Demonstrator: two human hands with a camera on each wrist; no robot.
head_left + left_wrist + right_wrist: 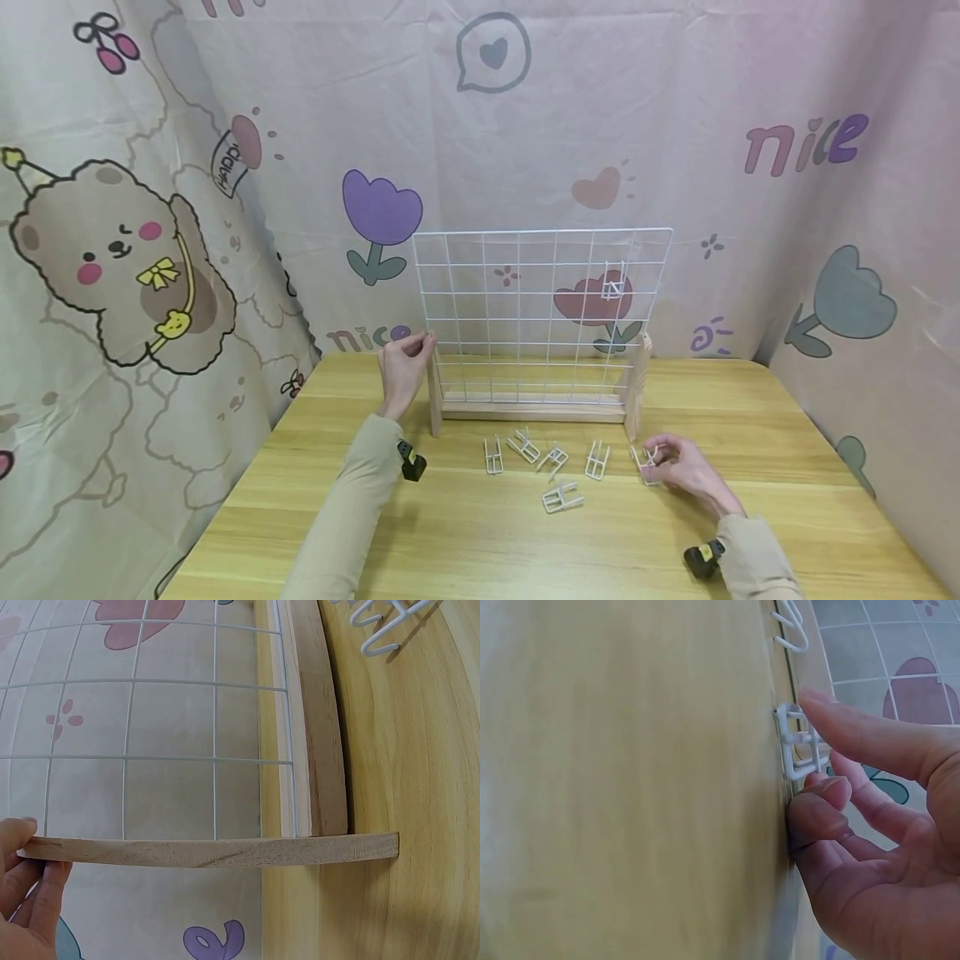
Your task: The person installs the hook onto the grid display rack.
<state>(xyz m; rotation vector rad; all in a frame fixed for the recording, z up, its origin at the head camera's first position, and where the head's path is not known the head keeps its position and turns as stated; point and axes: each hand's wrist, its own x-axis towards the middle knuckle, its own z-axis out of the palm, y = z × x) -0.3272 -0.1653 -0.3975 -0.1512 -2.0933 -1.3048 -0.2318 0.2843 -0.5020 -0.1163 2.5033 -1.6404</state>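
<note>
A white wire grid panel (536, 304) stands upright in a wooden stand (532, 410) on the table. My left hand (405, 367) pinches the top of the stand's left wooden upright (210, 853), thumb on one side and fingers on the other. Low over the table, right of the stand, my right hand (686, 468) holds a white wire hook (799, 742) between thumb and curled fingers. Part of that hook lies behind the fingers in the head view. One similar hook (612, 288) hangs on the upper right of the grid.
Several loose white wire hooks, such as one (562, 497) nearest the front, lie on the wooden table (480, 550) before the stand. The stand's right upright (637, 387) is close to my right hand. A printed curtain (495, 125) hangs behind and at both sides.
</note>
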